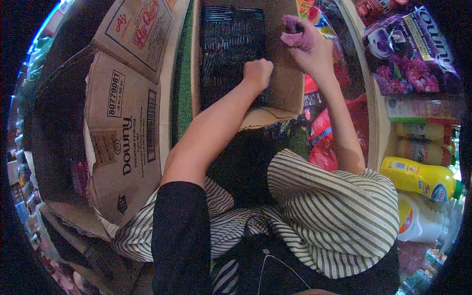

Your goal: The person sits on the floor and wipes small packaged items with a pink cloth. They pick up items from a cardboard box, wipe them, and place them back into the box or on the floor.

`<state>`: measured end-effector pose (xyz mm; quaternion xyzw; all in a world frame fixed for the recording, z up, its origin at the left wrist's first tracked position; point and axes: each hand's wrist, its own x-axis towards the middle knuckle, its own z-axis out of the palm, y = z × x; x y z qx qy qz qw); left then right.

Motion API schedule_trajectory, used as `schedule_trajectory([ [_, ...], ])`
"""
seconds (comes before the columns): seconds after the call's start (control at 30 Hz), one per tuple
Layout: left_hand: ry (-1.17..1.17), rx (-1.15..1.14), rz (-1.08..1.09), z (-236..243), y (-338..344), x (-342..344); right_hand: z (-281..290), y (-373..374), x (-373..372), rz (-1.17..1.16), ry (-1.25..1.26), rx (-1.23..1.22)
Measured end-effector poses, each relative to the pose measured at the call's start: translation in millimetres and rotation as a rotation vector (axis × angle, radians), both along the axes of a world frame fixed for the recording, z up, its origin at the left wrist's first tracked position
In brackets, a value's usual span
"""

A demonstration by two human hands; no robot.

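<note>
My right hand [317, 56] is raised at the right wall of an open cardboard box [287, 88], its fingers wrapped round a bunched purple cloth [299, 35]. Inside that box lie dark, shiny packets [221, 54], stacked in rows. Over their right side my left hand [258, 73] is closed in a fist, with the back of it toward me. Whatever its fingers hold, if anything, is hidden.
Large cardboard cartons [128, 128] stand close on the left. Along the right, a shelf edge [377, 132] carries a purple pouch [410, 54], a yellow bottle [418, 178] and a white bottle [420, 216]. Red packages [324, 132] lie beneath my right forearm.
</note>
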<state>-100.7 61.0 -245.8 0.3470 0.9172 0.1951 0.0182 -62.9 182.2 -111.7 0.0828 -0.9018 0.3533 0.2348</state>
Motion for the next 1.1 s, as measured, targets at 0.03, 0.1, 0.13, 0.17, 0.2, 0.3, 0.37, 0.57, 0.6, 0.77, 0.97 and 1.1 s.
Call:
schedule_trajectory([
  [0.03,-0.009,-0.027,-0.004,1,0,0,4,-3,2,-0.002,-0.007,0.025],
  [0.1,-0.026,-0.082,-0.012,4,0,-1,8,-6,2,-0.002,-0.008,0.052],
  [0.13,-0.047,-0.106,-0.020,5,0,-2,8,-7,3,-0.001,0.000,0.055],
  [0.17,-0.068,-0.131,-0.028,7,0,-5,9,-7,4,0.000,0.006,0.057],
  [0.2,-0.090,-0.156,-0.036,7,0,-7,10,-7,5,-0.001,-0.005,0.061],
  [0.3,-0.087,-0.154,-0.066,7,-6,-9,11,-7,5,0.020,-0.021,0.020],
  [0.37,-0.087,-0.151,-0.050,11,-5,-11,6,-5,2,0.065,-0.008,-0.080],
  [0.57,-0.113,-0.114,-0.002,8,-6,-9,33,-15,11,0.019,0.085,0.023],
  [0.6,-0.086,-0.112,-0.018,11,-6,-8,35,-13,12,0.020,0.047,0.006],
  [0.77,-0.009,-0.146,-0.087,7,-4,-10,28,-6,12,0.095,0.006,-0.189],
  [0.97,-0.089,-0.175,-0.236,6,-9,-18,21,-5,9,0.060,0.155,0.013],
  [1.1,-0.064,-0.127,-0.299,6,-12,-23,11,-5,5,0.111,-0.039,-0.320],
])
